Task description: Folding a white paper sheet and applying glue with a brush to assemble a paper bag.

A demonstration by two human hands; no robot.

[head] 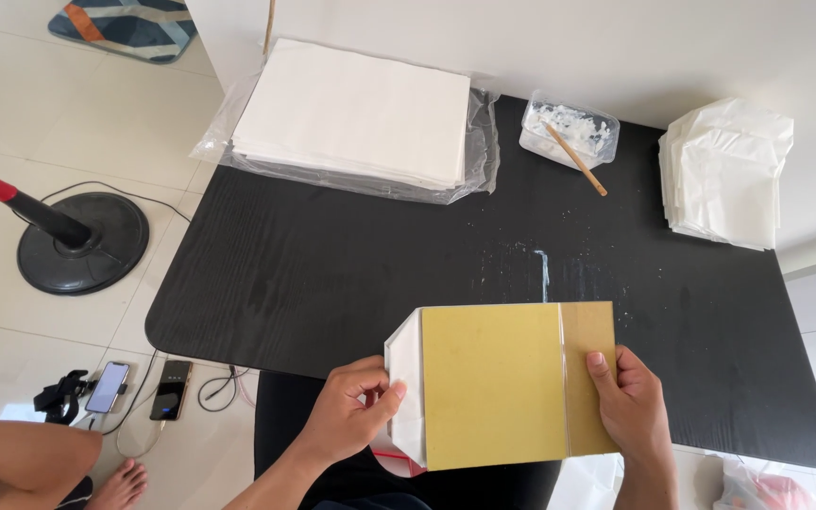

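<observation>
Fingers of the left hand (351, 411) pinch the white paper (408, 387) folded at the yellow board's (493, 382) left edge, while the right hand (630, 401) grips its right edge, thumb on top, low in the frame's centre over the black table (332, 264).

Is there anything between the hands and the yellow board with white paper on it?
Nothing visible. The left hand pinches the folded white paper at the left edge of the yellow board, and the right hand grips the board's right edge directly.
</observation>
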